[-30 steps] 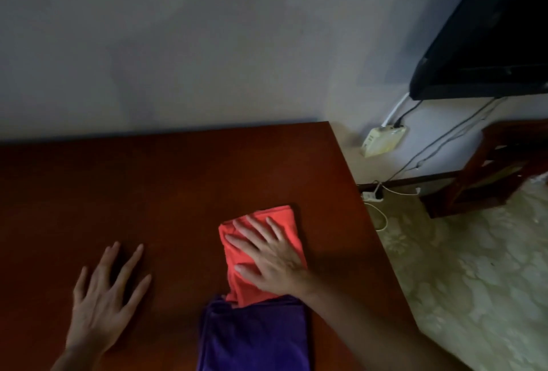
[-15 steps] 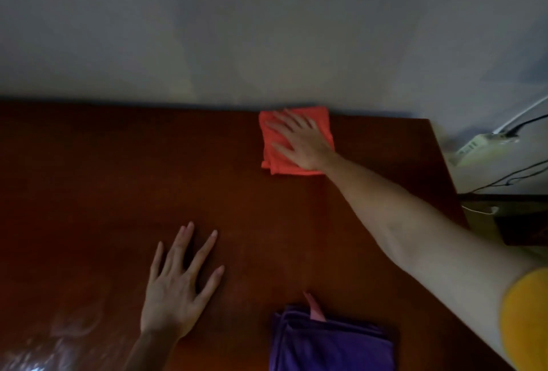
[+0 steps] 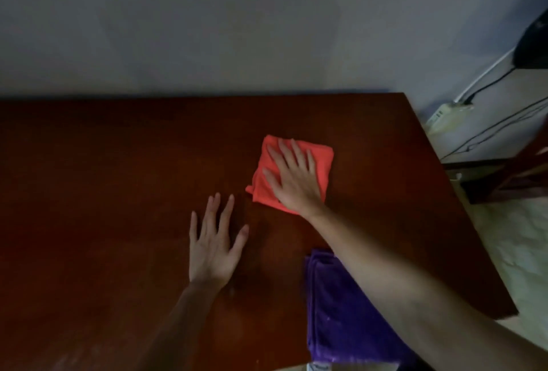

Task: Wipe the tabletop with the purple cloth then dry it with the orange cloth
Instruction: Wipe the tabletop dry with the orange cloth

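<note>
Right of frame centre: right hand point(image 3: 296, 181), fingers straight, presses orange cloth point(image 3: 321, 160) on tabletop point(image 3: 118, 193).
Left hand point(image 3: 212, 246) flat, fingers spread; purple cloth point(image 3: 335, 311) lower right.

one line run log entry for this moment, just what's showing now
stage: drying | right hand: flat on orange cloth | left hand: flat on tabletop | purple cloth: folded, near edge, untouched

We see a home room: a dark red wooden table point(image 3: 118, 193) against a plain grey wall point(image 3: 207, 21); at three o'clock, a power strip point(image 3: 444, 115) with trailing cables point(image 3: 486, 136), wooden furniture point(image 3: 504, 178), and patterned flooring point(image 3: 516, 246).
</note>
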